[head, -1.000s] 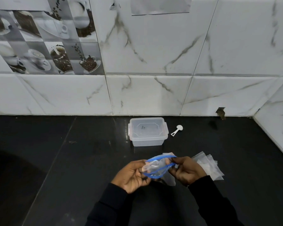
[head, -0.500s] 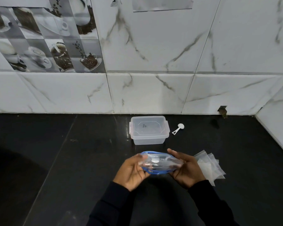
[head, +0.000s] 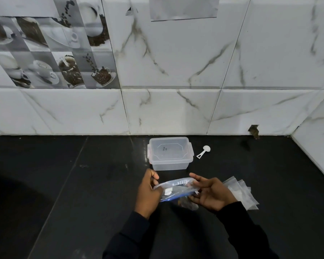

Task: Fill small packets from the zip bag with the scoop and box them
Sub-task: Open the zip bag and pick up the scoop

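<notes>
Head view, looking down at a black, shiny counter (head: 64, 184) with thin lines between its big slabs. Behind it, a wall of white marble tiles (head: 176, 62) with grey veins. On the left of that wall, picture tiles (head: 51, 53) showing coffee cups and coffee beans. Up top, a plain grey patch (head: 183, 8) over the tiles. Low down on the right, a small broken hole (head: 253, 130) at the foot of the wall. Far right, a side wall (head: 316, 146) of the same white tile, making a corner.

Near the back wall, a clear plastic box (head: 169, 153) with its lid on, clips at both ends and a small dark scribble on top. Just beside it on the right, a little white scoop (head: 203, 151), lying flat, not touching the box.

In front of the box, a zip bag (head: 176, 189), clear with a blue zip strip, held between both hands. Left hand (head: 148, 191) gripping the bag's left end, fingers curled round it. Right hand (head: 209, 195) holding the right end, thumb on top and fingers under. Something dark low down inside the bag, too blurry to tell what. Just right of the right hand, a loose pile of small clear packets (head: 241, 193) lying flat on the counter. Dark sleeves (head: 131, 236) on both arms.
</notes>
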`<state>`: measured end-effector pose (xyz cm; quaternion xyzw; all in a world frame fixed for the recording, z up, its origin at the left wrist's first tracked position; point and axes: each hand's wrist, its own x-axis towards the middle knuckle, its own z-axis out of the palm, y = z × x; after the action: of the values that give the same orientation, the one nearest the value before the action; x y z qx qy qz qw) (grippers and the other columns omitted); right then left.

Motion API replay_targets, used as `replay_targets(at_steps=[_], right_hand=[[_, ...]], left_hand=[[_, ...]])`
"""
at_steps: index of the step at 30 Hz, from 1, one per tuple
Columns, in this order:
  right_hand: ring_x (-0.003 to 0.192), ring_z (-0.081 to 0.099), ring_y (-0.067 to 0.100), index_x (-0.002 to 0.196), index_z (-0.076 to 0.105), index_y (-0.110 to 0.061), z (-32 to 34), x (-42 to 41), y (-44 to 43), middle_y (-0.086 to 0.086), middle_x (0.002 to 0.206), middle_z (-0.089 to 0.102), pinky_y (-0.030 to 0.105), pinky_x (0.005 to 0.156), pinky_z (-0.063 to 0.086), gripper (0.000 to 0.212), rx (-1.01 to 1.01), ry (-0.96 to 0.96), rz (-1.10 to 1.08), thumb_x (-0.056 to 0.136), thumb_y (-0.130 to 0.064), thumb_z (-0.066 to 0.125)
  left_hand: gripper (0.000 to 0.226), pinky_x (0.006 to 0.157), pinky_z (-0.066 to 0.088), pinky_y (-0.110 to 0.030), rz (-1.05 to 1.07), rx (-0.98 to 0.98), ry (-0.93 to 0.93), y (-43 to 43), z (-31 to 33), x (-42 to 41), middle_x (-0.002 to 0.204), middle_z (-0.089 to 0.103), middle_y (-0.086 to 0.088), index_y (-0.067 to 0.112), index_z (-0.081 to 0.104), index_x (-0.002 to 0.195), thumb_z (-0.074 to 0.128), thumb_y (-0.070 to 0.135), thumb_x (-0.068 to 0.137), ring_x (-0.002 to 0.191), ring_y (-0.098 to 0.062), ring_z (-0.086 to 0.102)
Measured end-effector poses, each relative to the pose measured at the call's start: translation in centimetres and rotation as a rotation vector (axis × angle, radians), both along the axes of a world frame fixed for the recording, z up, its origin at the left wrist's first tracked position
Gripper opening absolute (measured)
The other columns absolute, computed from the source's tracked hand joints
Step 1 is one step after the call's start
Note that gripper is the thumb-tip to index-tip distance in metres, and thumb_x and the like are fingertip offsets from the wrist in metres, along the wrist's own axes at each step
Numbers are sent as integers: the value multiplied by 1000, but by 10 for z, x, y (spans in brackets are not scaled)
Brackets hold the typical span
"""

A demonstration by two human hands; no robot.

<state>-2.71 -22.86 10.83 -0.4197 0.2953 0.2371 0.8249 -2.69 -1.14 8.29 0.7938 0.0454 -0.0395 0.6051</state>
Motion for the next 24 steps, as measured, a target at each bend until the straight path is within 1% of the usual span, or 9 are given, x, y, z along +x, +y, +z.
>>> replay_targets(at_steps=[4,6,8,11,14,17,19,22,24], right_hand=[[101,57,44,111,59,-7,-3,6,7,23,107,57,52,92,47,38,34,-5,-105,79,2,40],[91,58,40,104,62,-10,-3,9,11,21,96,54,48,79,52,35,17,-89,-107,74,-1,47],[69,59,28,96,61,-12,-1,8,11,16,77,54,37,61,51,27,2,-227,-59,75,2,51],[68,62,21,78,67,-10,0,4,9,11,76,60,33,59,53,22,-73,-422,41,74,10,59],[85,66,11,68,79,-12,5,0,11,6,86,70,25,78,51,16,-563,-603,235,60,-4,67],[73,62,-3,75,82,-17,5,2,19,-5,74,67,7,69,43,14,-1119,-644,402,71,-10,70],[80,60,5,87,80,-15,1,5,24,-4,93,57,9,74,45,15,-1375,-589,398,80,-10,67],[90,61,22,105,68,-19,-3,7,31,2,108,40,27,85,49,30,-1447,-496,491,80,-6,57],[89,61,24,107,61,-26,-3,5,35,2,108,37,32,90,51,34,-1412,-482,620,79,-8,53]], left_hand=[[34,83,42,-8,-191,119,-177,-4,12,-4,104,49,5,17,59,71,55,-17,71,105,-4,54],[40,89,40,-5,-213,148,-206,-8,13,-5,110,50,9,19,68,68,54,-18,72,115,0,51],[45,88,42,-6,-142,159,-214,-10,10,-3,108,55,10,21,75,69,53,-18,74,110,0,55],[46,84,47,-10,-20,213,-235,-9,6,2,97,64,10,22,79,79,51,-14,79,95,-1,63],[41,83,47,-9,11,297,-238,-11,8,3,94,67,11,20,80,91,52,-9,83,89,2,64],[34,82,49,-14,-86,418,-273,-19,13,-3,98,64,12,22,76,100,53,2,84,87,-1,62],[32,84,48,-15,-201,499,-289,-23,18,-9,107,58,14,24,75,103,52,13,84,92,0,59],[23,87,41,-5,-283,554,-209,-26,17,-13,132,46,17,25,74,105,65,19,85,110,-8,58],[31,91,47,-14,-274,641,-138,-26,18,-11,141,40,13,25,70,115,69,21,84,110,-15,62]])
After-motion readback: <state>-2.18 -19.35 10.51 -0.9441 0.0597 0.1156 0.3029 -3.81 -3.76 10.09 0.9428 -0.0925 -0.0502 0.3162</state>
